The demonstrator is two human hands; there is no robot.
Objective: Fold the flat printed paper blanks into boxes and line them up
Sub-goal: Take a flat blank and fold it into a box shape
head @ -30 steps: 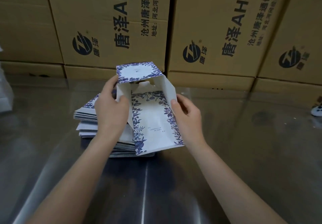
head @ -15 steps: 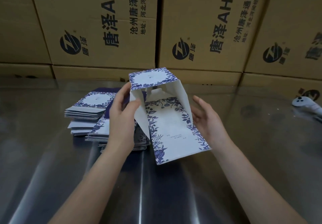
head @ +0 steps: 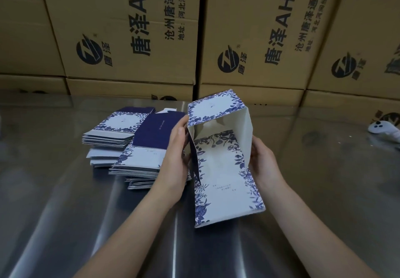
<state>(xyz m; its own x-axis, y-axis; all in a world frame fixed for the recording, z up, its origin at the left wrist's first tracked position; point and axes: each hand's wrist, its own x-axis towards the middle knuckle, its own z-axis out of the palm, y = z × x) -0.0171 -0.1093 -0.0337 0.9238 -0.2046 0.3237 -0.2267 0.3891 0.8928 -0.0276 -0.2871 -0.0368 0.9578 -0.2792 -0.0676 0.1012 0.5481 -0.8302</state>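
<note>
I hold a half-formed box (head: pixel 223 174), white with blue floral print, above the steel table (head: pixel 313 191). Its printed lid flap stands open at the far end, showing the plain white inside. My left hand (head: pixel 175 156) grips its left wall and my right hand (head: pixel 263 163) presses against its right wall. To the left lie two messy piles of flat printed blanks (head: pixel 129 145), some navy side up.
A wall of brown cardboard cartons (head: pixel 134 31) with printed logos runs along the table's far edge. A white controller-like object (head: pixel 383 129) lies at the far right of the table.
The box and both hands have shifted right, away from over the blank piles. My right hand has closed in on the box's right wall, and the box is opened wider.
</note>
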